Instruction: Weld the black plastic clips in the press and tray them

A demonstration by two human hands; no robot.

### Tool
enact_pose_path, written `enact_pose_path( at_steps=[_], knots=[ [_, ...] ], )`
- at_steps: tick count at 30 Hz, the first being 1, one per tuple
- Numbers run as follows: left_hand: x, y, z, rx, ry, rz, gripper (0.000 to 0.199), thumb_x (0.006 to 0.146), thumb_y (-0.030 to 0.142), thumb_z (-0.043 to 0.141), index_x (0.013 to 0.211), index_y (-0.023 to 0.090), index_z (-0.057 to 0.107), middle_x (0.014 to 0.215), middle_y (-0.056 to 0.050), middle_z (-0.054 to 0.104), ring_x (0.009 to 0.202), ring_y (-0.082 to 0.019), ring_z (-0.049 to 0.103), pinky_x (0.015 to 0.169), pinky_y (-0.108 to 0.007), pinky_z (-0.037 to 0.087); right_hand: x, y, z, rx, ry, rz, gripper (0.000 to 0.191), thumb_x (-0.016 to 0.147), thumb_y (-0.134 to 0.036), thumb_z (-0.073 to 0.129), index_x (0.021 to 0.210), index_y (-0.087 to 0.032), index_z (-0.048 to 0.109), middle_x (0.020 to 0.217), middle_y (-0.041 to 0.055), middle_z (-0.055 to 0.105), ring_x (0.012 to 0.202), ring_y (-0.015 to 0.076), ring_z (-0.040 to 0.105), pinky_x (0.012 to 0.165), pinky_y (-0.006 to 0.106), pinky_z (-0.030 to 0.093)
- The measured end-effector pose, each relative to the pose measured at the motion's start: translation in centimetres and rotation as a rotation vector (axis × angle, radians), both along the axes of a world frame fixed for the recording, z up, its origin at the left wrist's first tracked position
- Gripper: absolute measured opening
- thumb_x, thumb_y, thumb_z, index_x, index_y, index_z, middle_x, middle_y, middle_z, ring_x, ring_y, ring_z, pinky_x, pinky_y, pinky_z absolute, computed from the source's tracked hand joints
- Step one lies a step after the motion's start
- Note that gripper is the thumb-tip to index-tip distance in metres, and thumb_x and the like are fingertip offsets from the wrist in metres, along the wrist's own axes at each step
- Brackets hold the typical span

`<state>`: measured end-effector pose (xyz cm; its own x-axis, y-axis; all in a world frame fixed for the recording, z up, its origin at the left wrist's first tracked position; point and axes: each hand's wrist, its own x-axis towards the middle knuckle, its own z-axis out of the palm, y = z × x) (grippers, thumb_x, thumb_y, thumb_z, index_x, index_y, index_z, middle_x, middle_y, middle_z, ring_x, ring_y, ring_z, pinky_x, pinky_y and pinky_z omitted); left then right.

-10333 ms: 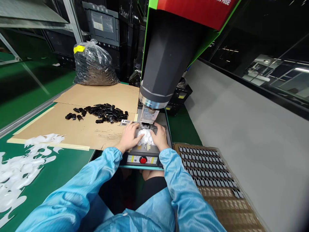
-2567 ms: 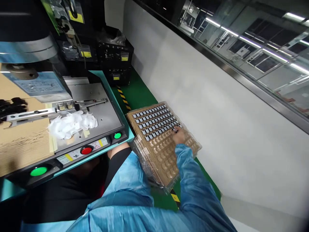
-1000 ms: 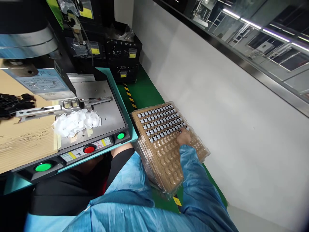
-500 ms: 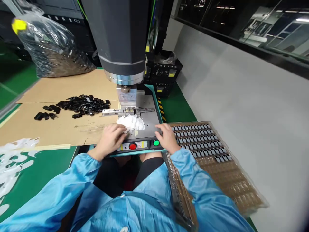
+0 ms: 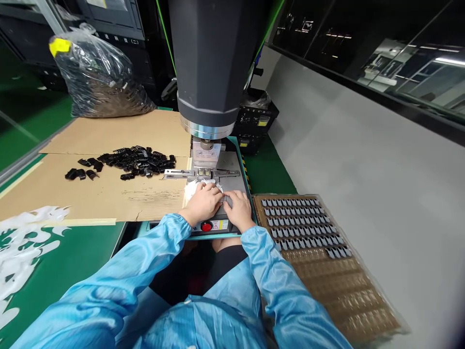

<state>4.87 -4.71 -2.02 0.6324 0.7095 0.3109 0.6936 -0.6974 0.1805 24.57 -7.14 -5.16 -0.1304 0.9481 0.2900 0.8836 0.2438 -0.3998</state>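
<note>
My left hand (image 5: pixel 204 201) lies over a pile of thin white pieces (image 5: pixel 191 190) on the grey machine plate (image 5: pixel 228 162). Its fingers curl together and reach toward my right hand. My right hand (image 5: pixel 239 209) is beside it, thumb and fingers bent inward, the fingertips of both hands almost meeting. Whatever is between the fingertips is too small or hidden to make out. Just behind the hands is a metal fixture (image 5: pixel 181 173), under the dark press head (image 5: pixel 209 63). A red button (image 5: pixel 207 226) shows below my left hand; my right hand hides the green button.
Many black curved parts (image 5: pixel 141 162) lie on the cardboard (image 5: pixel 90 194) at left. White cut-out scraps (image 5: pixel 25 242) lie on the green mat. A tray (image 5: pixel 308 271) at right holds rows of grey parts (image 5: pixel 298 213). A filled plastic bag (image 5: pixel 105 72) stands behind.
Both hands have come together over the plate: the left moved right onto the white pile, the right moved left. The green button has become covered. The view has shifted slightly.
</note>
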Motion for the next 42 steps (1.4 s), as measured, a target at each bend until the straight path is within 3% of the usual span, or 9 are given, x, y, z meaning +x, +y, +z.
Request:
enact_pose_path(
  at_steps=[10, 17, 22, 25, 28, 30, 33, 38, 42],
  knots=[
    [-0.4, 0.9, 0.1, 0.050, -0.128, -0.038, 0.027, 0.106, 0.025, 0.049, 0.114, 0.024, 0.074, 0.105, -0.012, 0.076, 0.115, -0.031, 0.063, 0.107, -0.053, 0.038, -0.6, 0.6, 0.0, -0.029, 0.039, -0.068, 0.031, 0.094, -0.036, 0.073, 0.125, -0.033, 0.073, 0.127, 0.0056, 0.069, 0.117, 0.0300, 0.060, 0.103, 0.045, 0.049],
    [-3.6, 0.9, -0.1, -0.154, -0.677, 0.345, 0.023, 0.105, 0.039, 0.055, 0.118, 0.024, 0.067, 0.109, -0.007, 0.075, 0.103, -0.025, 0.068, 0.096, -0.041, 0.051, -1.2, 0.9, 0.3, -0.044, 0.041, -0.117, 0.015, 0.100, -0.035, 0.067, 0.110, -0.032, 0.076, 0.121, 0.0054, 0.070, 0.115, 0.0285, 0.061, 0.101, 0.043, 0.049],
    [-7.9, 0.9, -1.5, -0.309, -0.872, 0.463, 0.022, 0.107, 0.041, 0.046, 0.111, 0.024, 0.060, 0.099, -0.004, 0.069, 0.091, -0.021, 0.067, 0.085, -0.035, 0.054, -1.3, 1.8, 0.1, 0.039, 0.085, -0.126, 0.026, 0.106, -0.033, 0.054, 0.108, -0.029, 0.079, 0.118, 0.0081, 0.070, 0.113, 0.0268, 0.064, 0.102, 0.039, 0.050],
    [-9.5, 1.0, -2.1, -0.333, -0.857, 0.509, 0.024, 0.107, 0.040, 0.044, 0.106, 0.024, 0.063, 0.102, -0.005, 0.070, 0.092, -0.022, 0.068, 0.088, -0.036, 0.056, -1.3, 2.8, 0.3, 0.057, 0.193, -0.146, 0.033, 0.107, -0.034, 0.048, 0.117, -0.027, 0.079, 0.114, 0.0092, 0.072, 0.110, 0.0264, 0.066, 0.100, 0.038, 0.052],
    [-10.1, 1.4, -2.1, -0.307, -0.794, 0.510, 0.027, 0.105, 0.035, 0.045, 0.114, 0.023, 0.068, 0.118, -0.007, 0.073, 0.105, -0.025, 0.069, 0.099, -0.041, 0.056, -1.3, 3.8, 0.6, 0.008, 0.409, -0.146, 0.040, 0.106, -0.037, 0.043, 0.126, -0.025, 0.075, 0.096, 0.0058, 0.075, 0.092, 0.0243, 0.070, 0.088, 0.036, 0.055],
    [-10.0, 1.9, -1.9, -0.264, -0.725, 0.497, 0.030, 0.105, 0.035, 0.048, 0.122, 0.023, 0.069, 0.125, -0.009, 0.072, 0.112, -0.026, 0.069, 0.103, -0.042, 0.055, -1.5, 4.4, 0.7, -0.045, 0.552, -0.151, 0.041, 0.103, -0.036, 0.042, 0.125, -0.023, 0.074, 0.086, 0.0032, 0.074, 0.077, 0.0224, 0.069, 0.077, 0.034, 0.055],
    [-9.2, 3.1, -1.4, -0.170, -0.599, 0.435, 0.031, 0.105, 0.035, 0.051, 0.125, 0.021, 0.071, 0.124, -0.010, 0.073, 0.112, -0.027, 0.069, 0.101, -0.040, 0.054, -1.7, 5.3, 0.7, -0.068, 0.677, -0.152, 0.038, 0.096, -0.034, 0.044, 0.118, -0.021, 0.072, 0.092, 0.0041, 0.076, 0.073, 0.0202, 0.068, 0.071, 0.032, 0.055],
    [-7.2, 5.5, -0.4, -0.036, -0.287, 0.361, 0.035, 0.110, 0.037, 0.046, 0.121, 0.023, 0.076, 0.110, -0.012, 0.075, 0.106, -0.028, 0.068, 0.093, -0.041, 0.050, -2.2, 6.7, 1.0, 0.012, 0.615, -0.110, 0.038, 0.097, -0.041, 0.050, 0.126, -0.021, 0.066, 0.091, 0.0041, 0.074, 0.078, 0.0216, 0.069, 0.079, 0.035, 0.058],
    [-6.1, 6.5, 0.2, 0.014, -0.087, 0.358, 0.036, 0.110, 0.038, 0.046, 0.118, 0.025, 0.079, 0.108, -0.012, 0.072, 0.105, -0.030, 0.065, 0.087, -0.044, 0.046, -2.7, 7.9, 1.5, 0.083, 0.530, -0.051, 0.037, 0.100, -0.028, 0.043, 0.131, -0.021, 0.061, 0.106, 0.0088, 0.075, 0.081, 0.0211, 0.071, 0.085, 0.037, 0.057]
  ],
)
